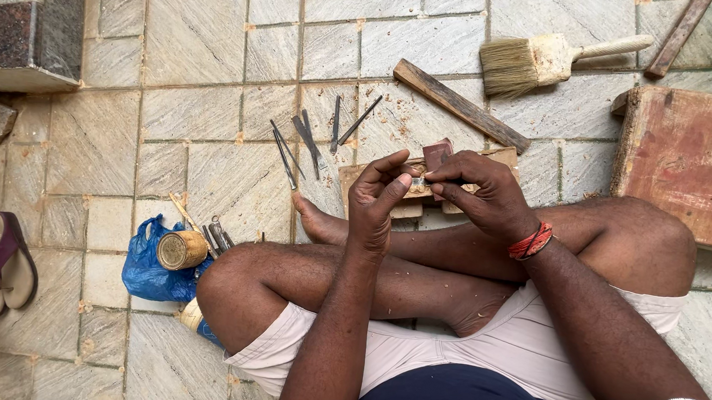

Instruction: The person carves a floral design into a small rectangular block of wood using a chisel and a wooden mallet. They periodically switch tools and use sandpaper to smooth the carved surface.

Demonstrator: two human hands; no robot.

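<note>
Head view, looking down over my crossed legs. Between my fingertips sits a small reddish-brown wooden piece point(437, 155), raised above the pale flat wooden board point(501, 157) that lies on the tiled floor point(200, 47) just beyond my shins. My right hand point(482, 192) pinches the piece from the right, fingers closed narrowly on it; my left hand point(380, 195) closes on its near end, thumb and forefinger bent inward, with what seems a slim metal tool between them, too small to tell for sure. Pale shavings scattered over the tiles around the board suggest that cutting is well under way, yet the piece reads as a rough block, so shaping appears unfinished. Left of the board lie several thin metal chisels point(310, 142), untouched. Farther out: a dark wooden strip point(461, 105), a pale bristle brush point(541, 61), a red-stained wooden slab point(697, 161), a blue plastic bag point(146, 269) with a round tin point(180, 249).
</note>
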